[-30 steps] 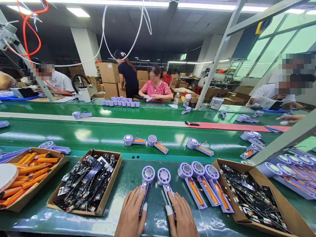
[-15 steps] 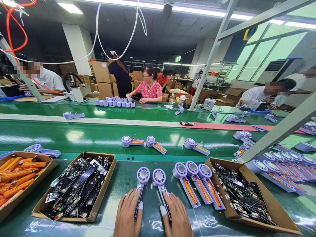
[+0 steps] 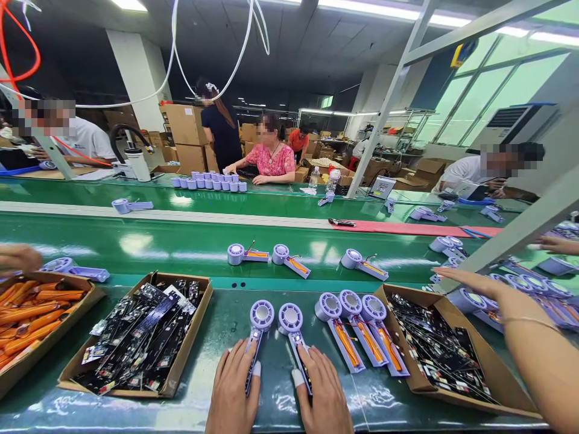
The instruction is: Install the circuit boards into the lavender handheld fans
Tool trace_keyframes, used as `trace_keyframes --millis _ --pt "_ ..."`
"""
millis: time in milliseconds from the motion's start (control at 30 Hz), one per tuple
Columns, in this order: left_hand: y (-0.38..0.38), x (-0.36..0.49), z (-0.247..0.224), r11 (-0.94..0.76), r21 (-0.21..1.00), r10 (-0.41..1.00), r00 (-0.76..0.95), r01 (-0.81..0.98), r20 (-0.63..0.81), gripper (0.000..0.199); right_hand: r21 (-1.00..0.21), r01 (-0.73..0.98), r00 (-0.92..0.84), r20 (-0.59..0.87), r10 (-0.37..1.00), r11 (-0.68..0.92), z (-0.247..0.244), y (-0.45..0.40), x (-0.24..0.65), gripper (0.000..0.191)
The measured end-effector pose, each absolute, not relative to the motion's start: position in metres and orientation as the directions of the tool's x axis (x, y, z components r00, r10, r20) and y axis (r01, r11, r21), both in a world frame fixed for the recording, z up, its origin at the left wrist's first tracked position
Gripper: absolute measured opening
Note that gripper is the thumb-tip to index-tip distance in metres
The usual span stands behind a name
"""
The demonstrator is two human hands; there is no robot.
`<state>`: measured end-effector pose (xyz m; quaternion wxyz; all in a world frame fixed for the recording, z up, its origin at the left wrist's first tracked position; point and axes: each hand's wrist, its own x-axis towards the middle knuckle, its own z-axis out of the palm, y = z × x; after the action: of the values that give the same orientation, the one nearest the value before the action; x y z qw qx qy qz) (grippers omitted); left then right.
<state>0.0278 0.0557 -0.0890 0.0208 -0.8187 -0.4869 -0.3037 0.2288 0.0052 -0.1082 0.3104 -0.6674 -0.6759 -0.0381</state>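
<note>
Two lavender handheld fan bodies lie side by side on the green bench in front of me. My left hand (image 3: 233, 383) holds the left handheld fan (image 3: 262, 315) by its handle, thumb along the right side and fingers over the left. Around the handle of the right handheld fan (image 3: 290, 318) is my right hand (image 3: 322, 386), its thumb on the left side. Both handles carry a dark circuit board, partly covered by my fingers. White covers wrap both thumb tips. To the right, several fans (image 3: 350, 302) with orange batteries in open handles lie in a row.
Cardboard boxes of circuit boards stand left (image 3: 167, 386) and right (image 3: 511, 402); a box of orange batteries (image 3: 36, 325) is farther left. More fans sit on the green belt (image 3: 149, 256). A co-worker's arm (image 3: 529, 343) reaches in at right, another hand (image 3: 18, 258) at left.
A co-worker's arm has come in over the right box, and another person's hand has appeared at the left edge. Fans on the belt shifted slightly right. My hands keep their hold.
</note>
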Motion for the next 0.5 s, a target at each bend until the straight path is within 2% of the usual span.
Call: trace_keyframes --millis 333,500 --pt "0.055 0.030 -0.087 -0.514 0.280 0.800 0.336 0.811 0.497 0.047 -0.292 0.943 -0.007 0.457 0.889 0.158 -0.104 0.005 0.233 0.052" --pt "0.050 0.029 -0.072 -0.504 0.328 0.811 0.308 0.799 0.497 0.045 -0.312 0.937 0.021 0.496 0.868 0.156 -0.093 0.003 0.227 0.050"
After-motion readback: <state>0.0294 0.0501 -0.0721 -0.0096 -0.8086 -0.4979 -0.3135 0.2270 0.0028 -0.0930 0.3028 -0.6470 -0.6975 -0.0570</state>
